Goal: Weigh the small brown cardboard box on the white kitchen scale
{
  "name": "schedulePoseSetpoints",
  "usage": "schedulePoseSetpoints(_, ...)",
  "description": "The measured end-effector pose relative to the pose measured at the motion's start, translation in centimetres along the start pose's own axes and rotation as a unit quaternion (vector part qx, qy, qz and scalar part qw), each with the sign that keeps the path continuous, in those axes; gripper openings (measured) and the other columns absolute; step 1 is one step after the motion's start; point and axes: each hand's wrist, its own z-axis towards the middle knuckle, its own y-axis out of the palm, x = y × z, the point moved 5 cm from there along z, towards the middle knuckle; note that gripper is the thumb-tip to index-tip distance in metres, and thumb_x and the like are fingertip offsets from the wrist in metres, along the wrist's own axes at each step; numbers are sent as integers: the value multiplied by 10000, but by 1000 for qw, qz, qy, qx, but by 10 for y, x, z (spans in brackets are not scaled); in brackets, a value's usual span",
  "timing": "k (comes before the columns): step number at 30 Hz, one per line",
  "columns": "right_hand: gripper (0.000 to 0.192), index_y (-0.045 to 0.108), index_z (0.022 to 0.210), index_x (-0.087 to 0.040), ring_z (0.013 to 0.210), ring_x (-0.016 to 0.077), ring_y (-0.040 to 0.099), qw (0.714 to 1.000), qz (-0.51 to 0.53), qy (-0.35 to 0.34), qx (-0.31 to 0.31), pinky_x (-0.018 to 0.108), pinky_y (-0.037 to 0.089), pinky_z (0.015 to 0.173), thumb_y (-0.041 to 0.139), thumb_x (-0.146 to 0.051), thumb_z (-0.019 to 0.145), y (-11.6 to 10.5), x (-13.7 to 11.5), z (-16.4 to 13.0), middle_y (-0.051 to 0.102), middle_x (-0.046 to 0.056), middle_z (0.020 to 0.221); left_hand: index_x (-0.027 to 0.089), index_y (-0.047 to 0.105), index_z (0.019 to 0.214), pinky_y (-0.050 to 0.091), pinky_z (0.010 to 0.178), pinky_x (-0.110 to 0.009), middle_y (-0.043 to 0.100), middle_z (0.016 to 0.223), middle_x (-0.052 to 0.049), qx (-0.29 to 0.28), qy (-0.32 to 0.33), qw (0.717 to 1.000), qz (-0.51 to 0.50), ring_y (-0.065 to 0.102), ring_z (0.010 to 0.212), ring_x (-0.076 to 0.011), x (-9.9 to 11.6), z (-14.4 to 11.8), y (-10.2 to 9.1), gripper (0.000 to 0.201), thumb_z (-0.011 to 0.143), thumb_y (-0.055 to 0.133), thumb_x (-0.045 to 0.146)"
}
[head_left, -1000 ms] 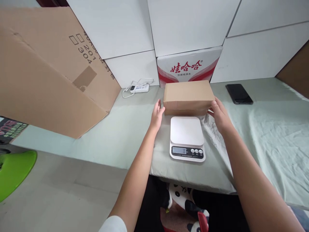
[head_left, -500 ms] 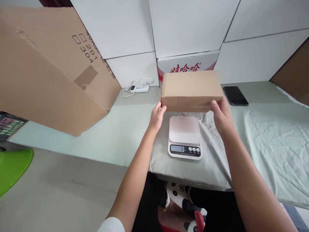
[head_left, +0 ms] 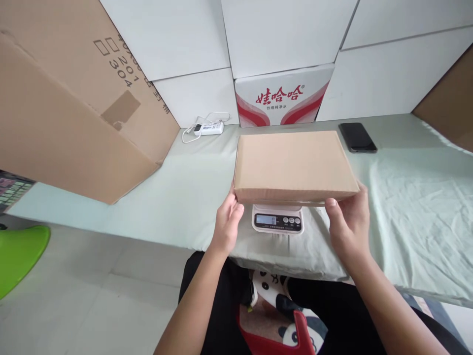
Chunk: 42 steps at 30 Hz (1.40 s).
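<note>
Over a counter (head_left: 192,197) draped in pale green cloth, a plain brown rectangular cardboard box (head_left: 293,160) is held between two bare hands, covering most of a white plastic digital scale (head_left: 258,229) from view. Only the scale's front strip shows, its grey display reading 0; whether the box touches the platform cannot be seen, though that reading suggests no weight rests there.

The left hand (head_left: 226,224) grips the box's left near corner, fingers against the end and partly hidden, thumb standing apart below the near edge. The right hand (head_left: 349,222) pinches the right near corner, thumb at the lower front edge and fingers tucked out of sight around the end.

With both holds near the front, the far side could dip and strike the platform first. The box looks wider than the scale, so an off-centre placement could let it overhang or tip; a finger caught beneath would likely spoil the reading.

The box lies broad face up, its long axis running left to right across the person, one long narrow side facing them.
</note>
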Motion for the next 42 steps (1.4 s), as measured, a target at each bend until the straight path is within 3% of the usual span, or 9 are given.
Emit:
schedulePoseSetpoints(14,646,521,1527,-263,1248,340,669,999,-31,18,-2,577,585,969,617,-648,1018,5,0,-6,648,167,1460,267,590,1641,390,1381,-525,555,1754,-100,11,-56,998,-1,402,1708,-358,-15,2,-8,625,1079,604,540)
schedulePoseSetpoints(22,608,531,1489,-278,1249,345,675,999,-23,31,4,586,587,958,625,-640,1010,3,5,-5,656,155,1441,253,589,1641,393,1376,-539,629,1685,-121,-1,-44,999,7,415,1700,-359,-11,3,-5,638,1077,599,553)
schedulePoseSetpoints(30,619,534,1496,-273,1225,338,696,999,-31,35,0,571,616,944,597,-651,1010,1,0,-2,670,164,1434,258,571,1662,381,1390,-505,555,1755,-103,-11,-30,999,8,392,1714,-345,-6,1,-3,622,1102,582,527)
schedulePoseSetpoints(34,681,549,1510,-274,1238,356,686,998,-42,35,38,614,589,978,572,-710,988,-6,-1,0,662,179,1445,283,552,1678,308,1428,-485,462,1816,-76,29,-31,999,15,338,1739,-328,-15,2,-16,674,1075,601,579)
schedulePoseSetpoints(38,716,559,1485,-244,1266,342,686,994,29,58,89,614,536,1060,557,-730,959,-14,5,9,663,179,1449,277,555,1676,304,1429,-476,422,1833,-88,102,-17,995,15,337,1737,-315,-24,8,-34,733,1044,598,645)
schedulePoseSetpoints(42,626,583,1372,-231,1105,276,719,976,109,120,145,497,544,924,580,-644,902,-20,13,21,692,146,1349,286,579,1656,352,1404,-482,438,1822,-96,161,-15,987,0,376,1720,-306,-30,15,-45,732,1040,560,681)
